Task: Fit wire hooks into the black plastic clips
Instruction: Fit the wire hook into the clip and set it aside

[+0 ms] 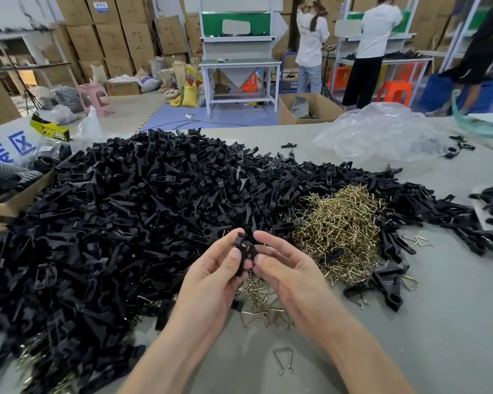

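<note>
The left hand (211, 270) and right hand (286, 270) are both pinching one black clip (244, 247) above the counter (439, 322). The clip pile (120, 211) is crowding the left side; wire hooks (339, 226) are lying just behind, with bare counter opening to the right.

head view looks forward and down, close over the table (410, 322)
</note>
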